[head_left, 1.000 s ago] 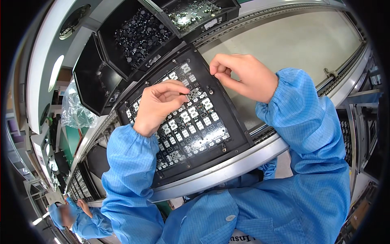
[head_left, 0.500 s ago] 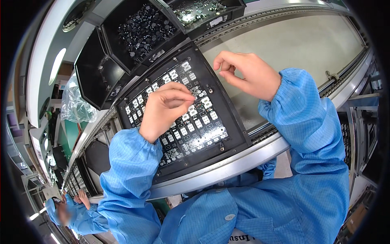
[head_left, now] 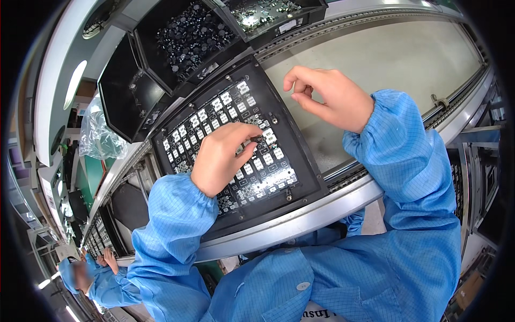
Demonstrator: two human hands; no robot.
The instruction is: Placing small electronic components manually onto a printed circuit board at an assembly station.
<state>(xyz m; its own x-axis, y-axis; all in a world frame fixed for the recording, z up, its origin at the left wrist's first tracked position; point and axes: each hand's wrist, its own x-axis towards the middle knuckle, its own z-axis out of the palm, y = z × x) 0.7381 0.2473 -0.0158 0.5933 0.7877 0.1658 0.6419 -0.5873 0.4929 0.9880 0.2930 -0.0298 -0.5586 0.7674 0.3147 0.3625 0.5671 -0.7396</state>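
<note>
My left hand [head_left: 222, 158] is over the right part of a circuit board panel [head_left: 268, 181] dotted with white rectangular components. Its thumb and forefinger close around a small dark round component [head_left: 257, 139] at the board's surface; whether it is seated there I cannot tell. The panel sits in a black carrier frame [head_left: 300, 155]. To the right, my right hand [head_left: 333, 99] hovers above the grey line surface, fingers curled and thumb drawn toward the forefinger. Anything inside those fingers is hidden.
Behind the carrier stand a black bin of dark round parts [head_left: 193, 40], a bin of small shiny parts [head_left: 263, 13] and a black bin [head_left: 126, 88] with few parts. A metal rail [head_left: 279, 228] runs along the near side. Another person [head_left: 102, 284] works at far left.
My left fingers have come down slightly toward the board, and a dark round component now shows between them. The carrier has shifted slightly left. My right hand has barely moved.
</note>
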